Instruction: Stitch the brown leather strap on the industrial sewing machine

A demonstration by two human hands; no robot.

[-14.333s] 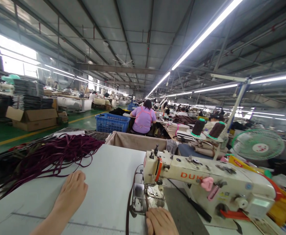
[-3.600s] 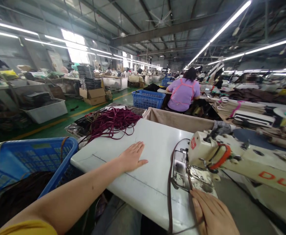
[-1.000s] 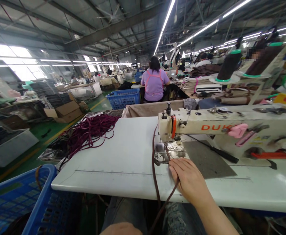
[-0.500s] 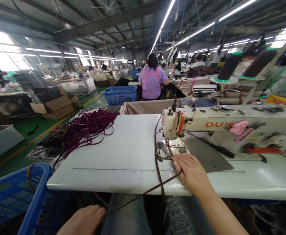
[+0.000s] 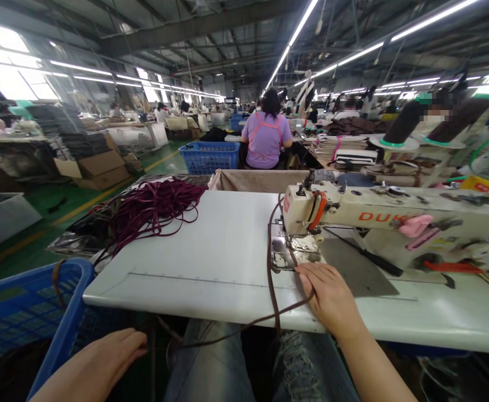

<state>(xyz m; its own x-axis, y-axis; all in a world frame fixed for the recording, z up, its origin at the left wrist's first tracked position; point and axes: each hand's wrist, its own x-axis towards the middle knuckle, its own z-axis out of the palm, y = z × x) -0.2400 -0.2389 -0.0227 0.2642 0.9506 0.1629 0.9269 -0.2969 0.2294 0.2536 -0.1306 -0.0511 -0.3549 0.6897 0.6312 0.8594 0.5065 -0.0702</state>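
Observation:
A narrow brown strap (image 5: 271, 273) loops over the white sewing table (image 5: 210, 251) and passes under the needle area of the sewing machine (image 5: 307, 209). My right hand (image 5: 330, 293) rests at the table's front, fingers closed on the strap just before the presser foot. From there a tail of the strap crosses the table edge and sags over my lap. Below the table edge, at the left, my left hand (image 5: 110, 357) is beside the blue basket (image 5: 66, 324), apart from the strap. Its fingers are stretched out, with nothing visible in them.
A tangled heap of maroon straps (image 5: 156, 209) lies at the table's left end. Behind the table is a cloth-lined bin (image 5: 252, 180). A screwdriver-like tool (image 5: 380, 262) lies under the machine arm. Ahead, a person in purple (image 5: 267, 139) sits near another blue basket (image 5: 210, 158).
My left hand has let go of the strap's tail and moved left toward the basket; the tail now hangs slack. My right hand stays by the presser foot. The view has shifted slightly.

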